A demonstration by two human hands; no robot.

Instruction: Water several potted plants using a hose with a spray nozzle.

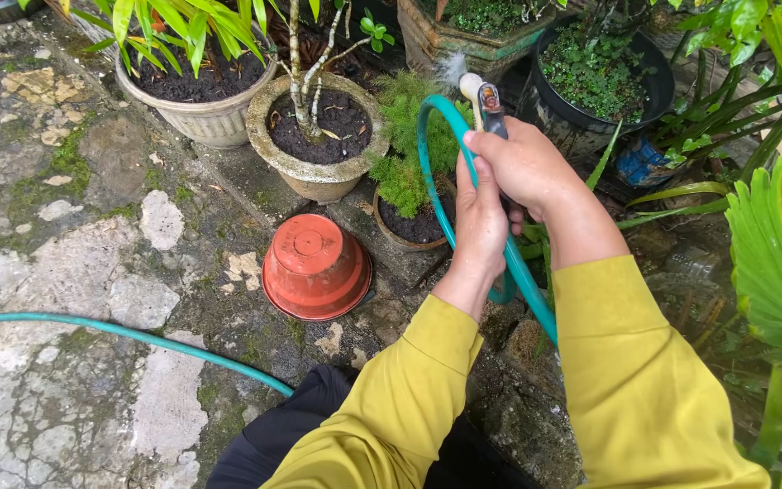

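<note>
The hose [463,163] is up in front of the person, above the pots; its teal loop arches from the left hand over to the nozzle [481,98], which sticks out past the right hand and throws a small spray at its white tip. The right hand [527,167] has its fingers clamped together around the nozzle's grip. The left hand [480,226] sits just below it, fingers wrapped shut on the hose. Both arms are in yellow sleeves [626,380]. From the hands the hose drops between the arms, and a further stretch lies across the stone paving [65,380] at the left. An orange pot [316,267] lies upside down on the paving just beside the hands. Behind it stand a round stone pot [317,167] of dark soil, a pale ribbed pot [196,118] and a black pot [590,127]. A small blue wrapper [637,165] lies by the black pot; its print is too small to tell
</note>
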